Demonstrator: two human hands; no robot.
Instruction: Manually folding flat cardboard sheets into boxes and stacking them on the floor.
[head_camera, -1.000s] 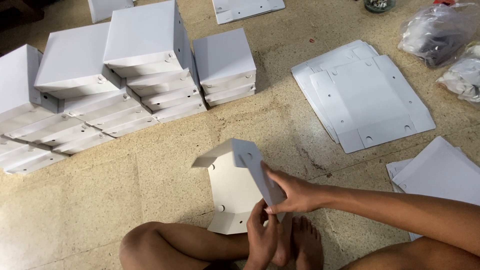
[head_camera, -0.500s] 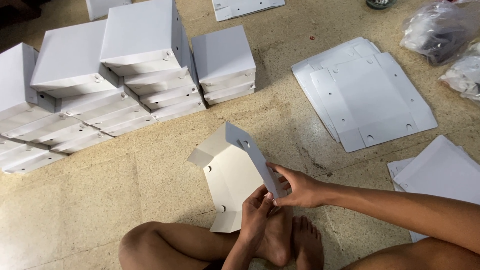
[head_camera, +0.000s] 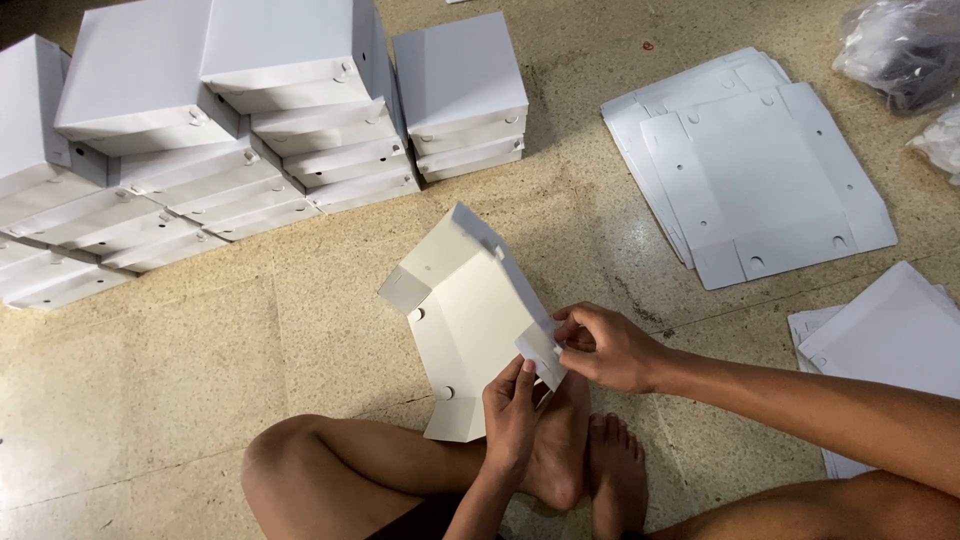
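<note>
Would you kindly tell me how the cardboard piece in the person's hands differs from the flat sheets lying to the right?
The cardboard piece is half-folded, one side raised; the flat sheets lie fully unfolded. The piece is pinched at a corner flap by the left hand and right hand; the sheets lie untouched in a stack on the floor. Both are white, with small round holes.

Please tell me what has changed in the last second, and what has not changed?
The cardboard blank turned, its raised side now lying lower and flatter. The left hand moved up to its near corner flap; the right hand still pinches there. Folded boxes and flat blanks stayed put.
</note>
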